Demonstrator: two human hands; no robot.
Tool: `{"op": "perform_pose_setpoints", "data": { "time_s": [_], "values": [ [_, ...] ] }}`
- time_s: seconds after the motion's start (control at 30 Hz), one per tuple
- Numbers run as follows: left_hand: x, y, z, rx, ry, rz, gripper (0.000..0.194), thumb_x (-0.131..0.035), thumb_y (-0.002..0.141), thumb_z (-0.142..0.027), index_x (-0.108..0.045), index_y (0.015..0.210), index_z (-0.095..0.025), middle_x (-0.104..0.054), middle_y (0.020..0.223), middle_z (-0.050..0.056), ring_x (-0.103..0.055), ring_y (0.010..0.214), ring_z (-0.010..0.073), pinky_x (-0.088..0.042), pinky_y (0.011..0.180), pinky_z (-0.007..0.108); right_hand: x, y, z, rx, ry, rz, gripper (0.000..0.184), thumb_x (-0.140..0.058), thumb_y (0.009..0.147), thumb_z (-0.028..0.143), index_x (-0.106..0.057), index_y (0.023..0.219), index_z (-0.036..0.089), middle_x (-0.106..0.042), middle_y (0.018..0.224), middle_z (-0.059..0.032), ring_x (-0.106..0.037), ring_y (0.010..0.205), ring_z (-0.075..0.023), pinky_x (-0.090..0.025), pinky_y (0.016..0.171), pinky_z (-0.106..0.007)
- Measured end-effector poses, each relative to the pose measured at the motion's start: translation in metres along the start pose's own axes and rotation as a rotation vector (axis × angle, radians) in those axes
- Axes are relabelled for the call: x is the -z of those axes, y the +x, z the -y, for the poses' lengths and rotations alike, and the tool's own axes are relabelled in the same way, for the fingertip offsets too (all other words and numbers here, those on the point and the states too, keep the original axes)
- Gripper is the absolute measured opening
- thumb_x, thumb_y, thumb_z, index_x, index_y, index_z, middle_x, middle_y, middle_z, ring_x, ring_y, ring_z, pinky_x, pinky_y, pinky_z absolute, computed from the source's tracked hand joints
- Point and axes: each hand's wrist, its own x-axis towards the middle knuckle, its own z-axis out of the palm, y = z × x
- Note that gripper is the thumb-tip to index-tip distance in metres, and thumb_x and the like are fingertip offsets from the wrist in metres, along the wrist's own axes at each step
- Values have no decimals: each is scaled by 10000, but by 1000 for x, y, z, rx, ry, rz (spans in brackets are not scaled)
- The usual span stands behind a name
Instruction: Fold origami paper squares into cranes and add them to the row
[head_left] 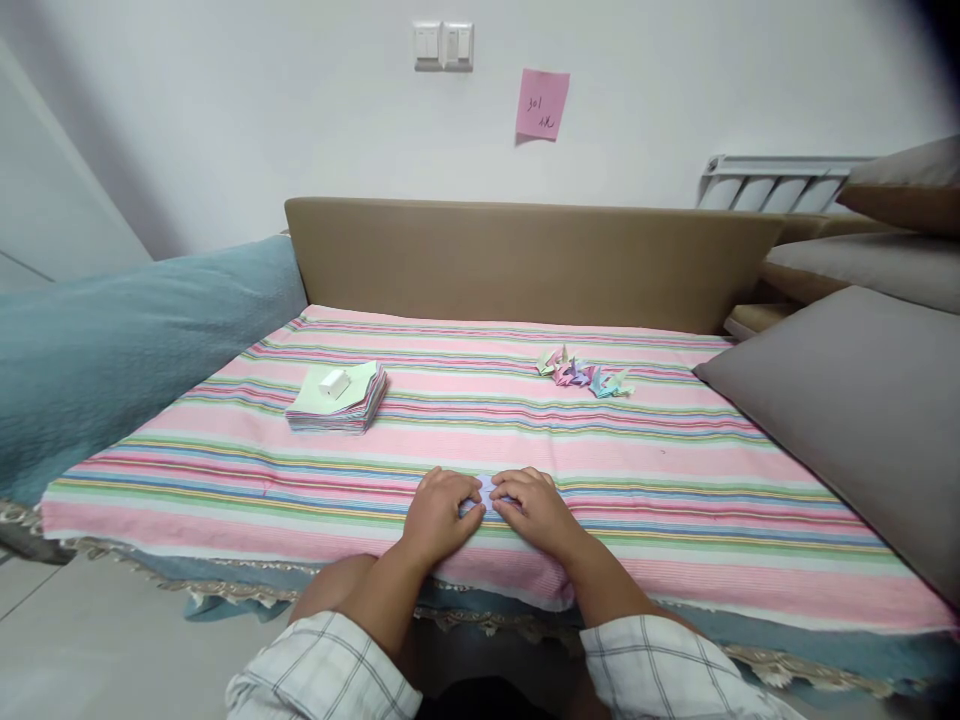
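Note:
My left hand [439, 512] and my right hand [534, 505] rest side by side on the pink striped cloth [675, 470] near its front edge. Their curled fingers press together on a small pale blue piece of paper [486, 490], mostly hidden between them. Farther back on the left lies a stack of coloured paper squares [352, 405] with a small white block [334, 383] on top. At the back right sits a cluster of several small folded paper figures [583, 374] in pastel colours.
A teal blanket [112, 340] is heaped at the left. Grey cushions [862, 400] lean at the right. A tan backrest [525, 260] runs behind the cloth. On the wall hang a pink note [541, 104] and light switches [442, 45].

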Motion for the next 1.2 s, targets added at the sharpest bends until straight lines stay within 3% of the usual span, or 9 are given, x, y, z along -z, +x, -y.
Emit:
{"op": "perform_pose_setpoints", "data": {
  "time_s": [0.7,1.2],
  "values": [
    [0,1,-1,-1,11,-13,66,-596,732,-266,-639,775,-238,-695,948,7,-593,900,195,-385,891,394,1,1,-2,12,21,8,129,-602,807,318,-675,904,275,-648,1092,-15,-537,976,-193,-354,858,-376],
    [-1,4,-1,-20,60,26,133,-519,841,-284,-603,757,-224,-690,916,-1,-583,870,187,-387,856,371,1,2,0,8,17,0,125,-552,845,331,-650,843,253,-645,1077,-11,-528,954,-195,-342,840,-367]
  ]
}}
